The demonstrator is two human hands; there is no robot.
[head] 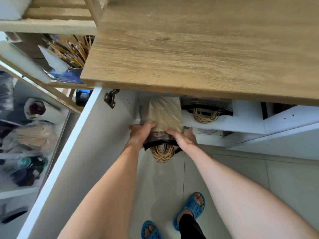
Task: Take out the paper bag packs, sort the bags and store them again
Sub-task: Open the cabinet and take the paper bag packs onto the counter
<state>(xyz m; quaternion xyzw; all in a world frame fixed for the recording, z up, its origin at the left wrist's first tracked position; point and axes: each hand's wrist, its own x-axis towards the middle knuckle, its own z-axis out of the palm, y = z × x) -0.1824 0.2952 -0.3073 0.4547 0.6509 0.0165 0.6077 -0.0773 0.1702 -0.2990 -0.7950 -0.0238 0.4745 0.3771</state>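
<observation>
A clear-wrapped pack of brown paper bags (162,116) is half hidden under the wooden counter (198,54). Left hand (139,133) and right hand (183,137) clamp its sides, fingers curled tight.

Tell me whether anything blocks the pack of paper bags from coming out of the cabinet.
Nothing visible does. Both hands, left hand and right hand, grip the pack of paper bags; the cabinet door stands open to the left, and bare floor lies below.

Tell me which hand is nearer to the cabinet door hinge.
Left. The left hand grips the near left edge of the paper bag pack, below and right of the hinge. The right hand holds the pack's other side, farther from it.
</observation>
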